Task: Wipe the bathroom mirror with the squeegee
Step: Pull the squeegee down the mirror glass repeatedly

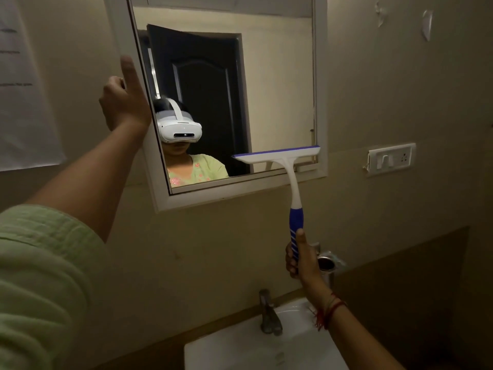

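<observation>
The white-framed mirror (280, 89) hangs on the wall, swung out on its left edge like a cabinet door. My left hand (124, 102) grips that left frame edge, thumb pointing up. My right hand (300, 260) is closed around the blue handle of the squeegee (292, 182). The squeegee has a white neck and a white head with a blue blade. Its blade lies flat against the glass in the lower right corner of the mirror, just above the bottom frame. The mirror reflects a person in a headset and a dark door.
A white sink (240, 348) with a metal tap (268, 313) sits below the mirror. A metal cup holder (325, 263) is fixed to the wall behind my right hand. A switch plate (392, 158) is right of the mirror, and a paper sheet (24, 89) hangs at left.
</observation>
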Action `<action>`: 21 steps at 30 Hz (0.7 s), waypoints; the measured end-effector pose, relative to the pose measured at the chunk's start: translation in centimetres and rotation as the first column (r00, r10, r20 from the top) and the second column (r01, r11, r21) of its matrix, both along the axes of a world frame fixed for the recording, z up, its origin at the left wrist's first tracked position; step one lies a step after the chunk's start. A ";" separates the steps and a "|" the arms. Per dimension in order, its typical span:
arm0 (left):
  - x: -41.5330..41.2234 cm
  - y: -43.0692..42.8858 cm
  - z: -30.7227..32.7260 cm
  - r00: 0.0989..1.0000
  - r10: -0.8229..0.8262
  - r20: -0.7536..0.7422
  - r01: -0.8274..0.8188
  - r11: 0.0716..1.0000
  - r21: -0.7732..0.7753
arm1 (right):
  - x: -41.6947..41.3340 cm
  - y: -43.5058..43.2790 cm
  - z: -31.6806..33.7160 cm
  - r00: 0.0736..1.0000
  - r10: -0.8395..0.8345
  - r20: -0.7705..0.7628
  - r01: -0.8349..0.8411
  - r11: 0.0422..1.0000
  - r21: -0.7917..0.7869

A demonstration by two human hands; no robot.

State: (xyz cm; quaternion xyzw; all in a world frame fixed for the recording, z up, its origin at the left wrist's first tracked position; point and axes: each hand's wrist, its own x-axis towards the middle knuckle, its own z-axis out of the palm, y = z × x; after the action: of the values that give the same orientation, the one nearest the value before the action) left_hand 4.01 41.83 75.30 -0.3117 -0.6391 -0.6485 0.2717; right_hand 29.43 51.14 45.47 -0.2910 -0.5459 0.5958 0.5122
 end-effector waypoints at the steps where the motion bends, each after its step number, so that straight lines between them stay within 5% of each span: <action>1: 0.0 0.0 0.0 1.000 0.006 0.000 -0.006 1.000 -0.002 | 0.0 -0.2 -0.1 1.000 0.004 0.002 -0.004 1.000 -0.007; 21: 0.1 0.2 0.1 1.000 0.020 0.006 -0.020 1.000 0.008 | 0.6 -0.7 -2.1 0.999 0.021 -0.028 -0.023 0.996 -0.084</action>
State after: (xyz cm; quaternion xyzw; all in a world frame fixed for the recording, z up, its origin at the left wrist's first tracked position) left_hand 4.12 42.03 75.37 -0.3022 -0.6404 -0.6492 0.2777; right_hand 30.00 50.42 43.33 -0.2983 -0.5167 0.6275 0.5002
